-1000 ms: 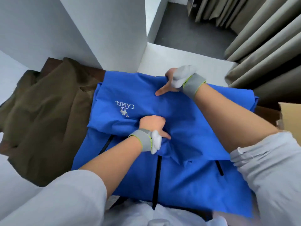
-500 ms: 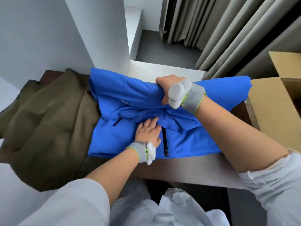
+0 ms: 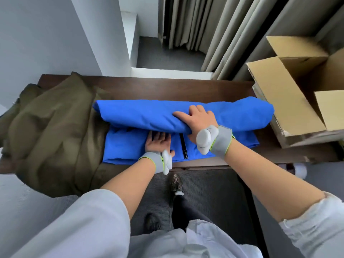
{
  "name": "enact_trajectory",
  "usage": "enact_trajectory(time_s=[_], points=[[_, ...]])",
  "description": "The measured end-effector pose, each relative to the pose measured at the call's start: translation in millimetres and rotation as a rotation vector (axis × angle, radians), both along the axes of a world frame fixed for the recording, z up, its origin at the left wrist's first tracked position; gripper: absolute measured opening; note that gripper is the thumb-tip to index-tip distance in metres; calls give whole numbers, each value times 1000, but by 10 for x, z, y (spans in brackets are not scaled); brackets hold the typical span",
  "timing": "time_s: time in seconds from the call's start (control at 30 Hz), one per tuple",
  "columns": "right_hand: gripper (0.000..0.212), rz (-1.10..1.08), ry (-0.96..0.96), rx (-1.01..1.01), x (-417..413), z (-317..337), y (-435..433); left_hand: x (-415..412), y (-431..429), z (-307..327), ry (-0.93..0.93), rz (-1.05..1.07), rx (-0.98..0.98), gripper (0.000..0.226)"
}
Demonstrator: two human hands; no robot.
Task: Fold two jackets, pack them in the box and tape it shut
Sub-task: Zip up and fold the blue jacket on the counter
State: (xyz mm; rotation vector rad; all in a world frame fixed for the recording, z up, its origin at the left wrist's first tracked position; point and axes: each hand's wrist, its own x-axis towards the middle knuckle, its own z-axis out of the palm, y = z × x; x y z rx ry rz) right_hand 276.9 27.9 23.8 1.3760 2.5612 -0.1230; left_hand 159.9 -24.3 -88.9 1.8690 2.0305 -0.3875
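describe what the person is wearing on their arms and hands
The left hand and right hand are ungloved. Each wrist wears a grey band with neon yellow-green edging and a white rounded pod. Pale grey sleeves are pushed up past the forearms.

Right hand (image 3: 200, 119) rests atop the folded blue jacket (image 3: 139, 114), left hand (image 3: 158, 141) flat under fold.
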Motion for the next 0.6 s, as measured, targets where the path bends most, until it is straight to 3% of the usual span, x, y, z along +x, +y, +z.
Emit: enact_trajectory(time_s=[0.13,0.23,0.3,0.4,0.47,0.53,0.6], points=[[90,102,97,203,149,-477,-251,128,-423,36,-78,-30,182,55],[103,133,80,197,226,-778,-340,237,-682,100,-306,-119,89,45],[93,184,90,214,257,-885,-405,273,-698,246,-426,-148,79,35],[57,206,176,320,303,-974,-449,291,-670,607,-599,-20,256,37],[62,185,219,361,359,-1037,-491,239,-544,817,-722,139,466,32],[85,154,196,328,457,-1142,-576,100,-311,910,-639,218,631,33],[94,118,170,254,539,-1168,-698,-41,-133,778,-404,186,502,44]])
